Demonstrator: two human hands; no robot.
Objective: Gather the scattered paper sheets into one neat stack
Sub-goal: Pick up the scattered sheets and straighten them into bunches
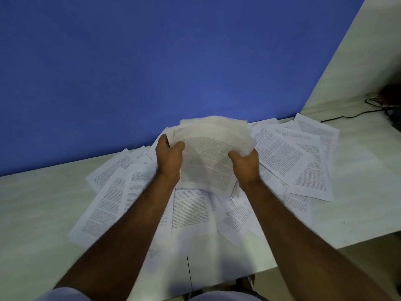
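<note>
- Both bare forearms reached forward, side by side, converging slightly toward the hands.
- The left hand [169,158] gripped the left edge of a bundle of sheets [213,144], thumb curled over its front.
- The right hand [245,165] clutched the bundle's right edge, fingers wrapped behind.

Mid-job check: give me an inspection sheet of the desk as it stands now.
Surface: pale table, largely covered by paper in the middle.
Job's things: a bundle of sheets held up, edges uneven; scattered sheets lie overlapping on the table around and beneath it.
Clutter: a dark object at the far right, too blurred to identify.
Hands: left hand and right hand grip the bundle's two sides.
Cables: a black cable runs across the table's far right.
Surroundings: blue wall behind; pale partition at right.
</note>
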